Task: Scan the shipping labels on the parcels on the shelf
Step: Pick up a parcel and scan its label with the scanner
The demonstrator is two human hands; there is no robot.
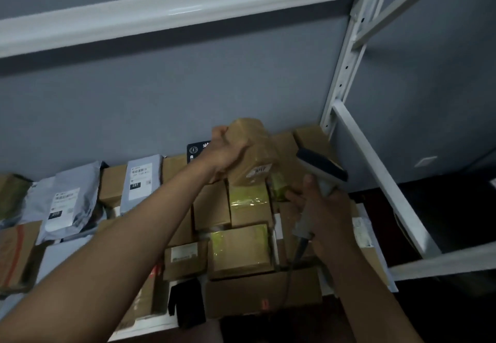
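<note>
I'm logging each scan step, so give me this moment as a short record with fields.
left hand: left hand grips a brown taped cardboard parcel, lifted above the pile
label: small white sticker faces the scanner
right hand: right hand holds a grey handheld barcode scanner, head near the parcel
shelf: white metal shelf holds cardboard boxes and grey plastic mailer bags

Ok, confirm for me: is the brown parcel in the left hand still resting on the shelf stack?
No, the left hand holds the brown parcel lifted clear above the boxes on the shelf.
</note>
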